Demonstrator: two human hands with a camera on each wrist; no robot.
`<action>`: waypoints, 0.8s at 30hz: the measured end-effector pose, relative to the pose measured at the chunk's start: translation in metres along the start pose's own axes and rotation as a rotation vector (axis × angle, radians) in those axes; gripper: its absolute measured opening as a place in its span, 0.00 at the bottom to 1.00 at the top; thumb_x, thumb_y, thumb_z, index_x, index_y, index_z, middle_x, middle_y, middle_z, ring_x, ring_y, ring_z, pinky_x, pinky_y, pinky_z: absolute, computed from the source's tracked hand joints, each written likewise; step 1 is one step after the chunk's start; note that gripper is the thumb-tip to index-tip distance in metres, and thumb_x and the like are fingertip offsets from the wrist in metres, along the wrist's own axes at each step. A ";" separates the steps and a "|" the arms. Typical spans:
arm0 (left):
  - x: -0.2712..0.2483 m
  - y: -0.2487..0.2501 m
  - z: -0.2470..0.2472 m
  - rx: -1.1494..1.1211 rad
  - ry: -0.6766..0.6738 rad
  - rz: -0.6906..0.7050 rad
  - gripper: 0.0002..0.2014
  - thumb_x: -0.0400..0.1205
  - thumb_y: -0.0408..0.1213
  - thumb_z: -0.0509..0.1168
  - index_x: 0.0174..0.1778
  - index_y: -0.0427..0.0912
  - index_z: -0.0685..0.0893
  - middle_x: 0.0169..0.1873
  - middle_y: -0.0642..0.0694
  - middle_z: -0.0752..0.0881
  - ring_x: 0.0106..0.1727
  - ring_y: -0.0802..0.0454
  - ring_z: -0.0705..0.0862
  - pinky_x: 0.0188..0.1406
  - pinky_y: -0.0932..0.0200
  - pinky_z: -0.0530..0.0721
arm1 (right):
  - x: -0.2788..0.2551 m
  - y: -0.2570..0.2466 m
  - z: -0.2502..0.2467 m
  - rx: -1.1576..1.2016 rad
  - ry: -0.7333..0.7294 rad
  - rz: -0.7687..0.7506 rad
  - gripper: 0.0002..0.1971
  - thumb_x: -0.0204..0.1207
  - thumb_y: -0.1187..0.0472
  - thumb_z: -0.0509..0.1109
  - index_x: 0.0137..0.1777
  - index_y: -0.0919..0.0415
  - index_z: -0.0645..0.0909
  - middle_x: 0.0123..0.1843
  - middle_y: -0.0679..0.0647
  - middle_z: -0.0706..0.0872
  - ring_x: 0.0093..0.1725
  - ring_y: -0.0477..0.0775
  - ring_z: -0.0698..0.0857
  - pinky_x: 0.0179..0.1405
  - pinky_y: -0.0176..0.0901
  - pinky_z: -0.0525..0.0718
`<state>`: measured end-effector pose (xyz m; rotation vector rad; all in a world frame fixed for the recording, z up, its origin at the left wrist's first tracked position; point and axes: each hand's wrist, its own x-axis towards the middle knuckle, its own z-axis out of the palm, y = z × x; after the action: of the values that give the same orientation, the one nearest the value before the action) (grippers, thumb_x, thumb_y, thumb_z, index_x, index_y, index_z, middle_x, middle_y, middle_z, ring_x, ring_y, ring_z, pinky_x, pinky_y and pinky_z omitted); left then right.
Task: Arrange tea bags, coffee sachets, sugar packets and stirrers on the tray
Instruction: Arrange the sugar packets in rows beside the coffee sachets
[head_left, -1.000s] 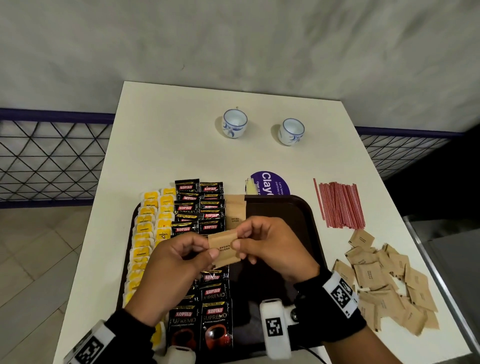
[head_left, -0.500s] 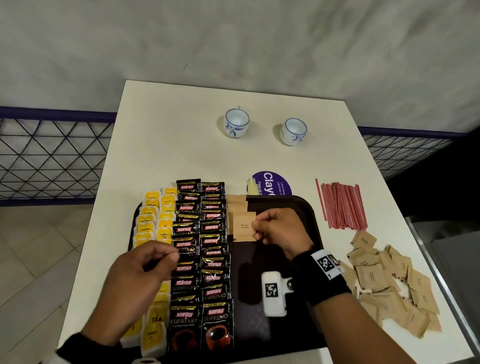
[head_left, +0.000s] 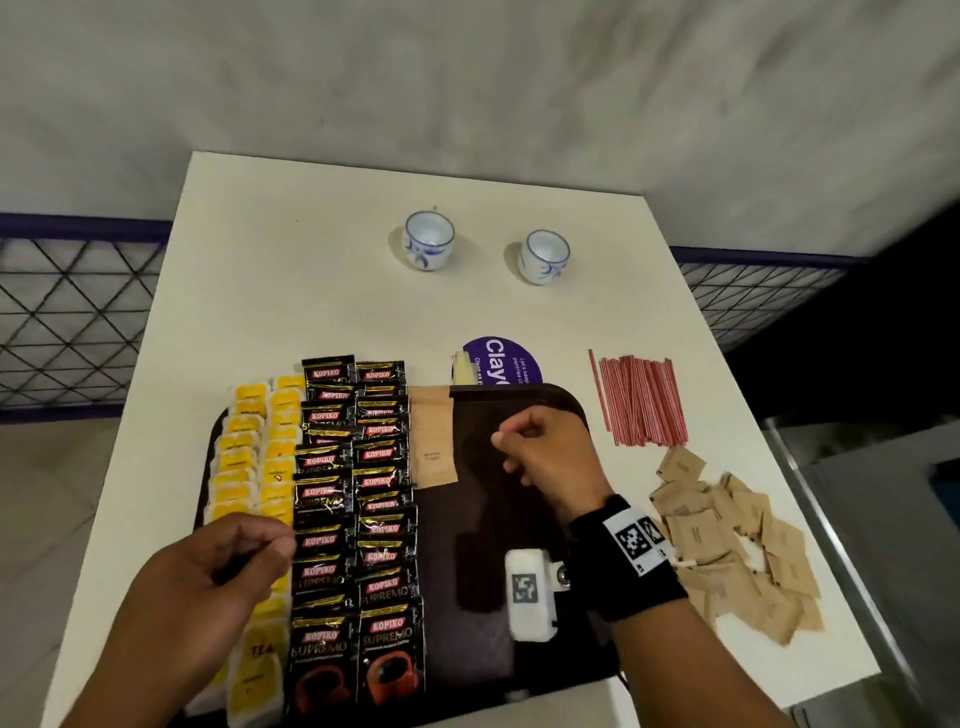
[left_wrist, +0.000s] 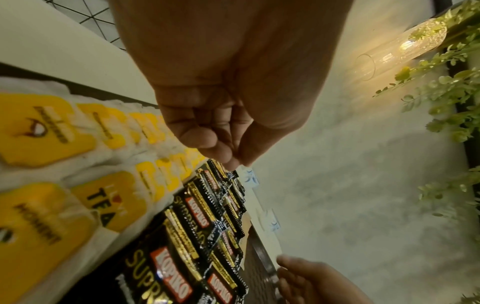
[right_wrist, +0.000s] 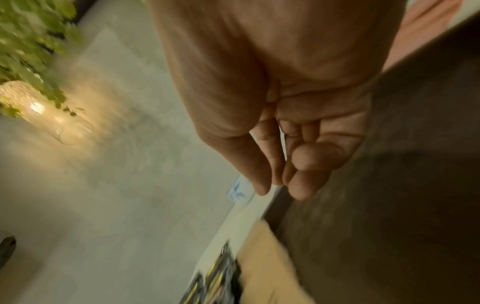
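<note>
A dark brown tray holds two columns of yellow tea bags at its left and two columns of black coffee sachets beside them. A short column of brown sugar packets lies next to the sachets. My right hand hovers over the bare tray just right of those packets, fingers loosely curled and empty. My left hand hangs over the tea bags and sachets, loosely curled, holding nothing. Red stirrers and a loose pile of sugar packets lie on the table right of the tray.
Two small blue-and-white cups stand at the back of the white table. A purple round sticker shows behind the tray. A metal mesh fence runs along the left side.
My right hand laid the sugar packet on the tray's sugar column, let go and drew slightly right. My left hand released the packet and pulled back toward the lower left.
</note>
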<state>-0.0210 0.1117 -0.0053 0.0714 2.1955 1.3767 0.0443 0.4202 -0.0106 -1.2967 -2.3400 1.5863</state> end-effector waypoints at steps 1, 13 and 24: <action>0.000 0.001 0.002 0.014 -0.011 0.007 0.16 0.79 0.35 0.75 0.36 0.65 0.90 0.31 0.56 0.92 0.37 0.47 0.89 0.32 0.62 0.83 | -0.005 0.007 -0.020 -0.013 0.057 -0.010 0.04 0.74 0.62 0.78 0.45 0.58 0.86 0.35 0.53 0.89 0.32 0.48 0.86 0.25 0.38 0.81; -0.021 0.063 0.098 0.239 -0.180 0.259 0.07 0.79 0.41 0.75 0.39 0.60 0.90 0.35 0.68 0.89 0.41 0.66 0.87 0.42 0.72 0.77 | -0.045 0.147 -0.238 -0.342 0.532 0.412 0.29 0.67 0.52 0.82 0.68 0.59 0.82 0.64 0.64 0.86 0.60 0.64 0.85 0.62 0.55 0.82; -0.046 0.065 0.151 0.308 -0.224 0.252 0.08 0.79 0.40 0.74 0.39 0.61 0.89 0.35 0.70 0.88 0.40 0.67 0.87 0.39 0.63 0.80 | -0.014 0.156 -0.225 -0.433 0.307 0.489 0.35 0.66 0.42 0.76 0.73 0.49 0.73 0.73 0.66 0.72 0.75 0.72 0.70 0.73 0.59 0.73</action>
<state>0.0738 0.2512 0.0191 0.6038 2.2412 1.0807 0.2497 0.6017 -0.0190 -2.1570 -2.3556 0.8596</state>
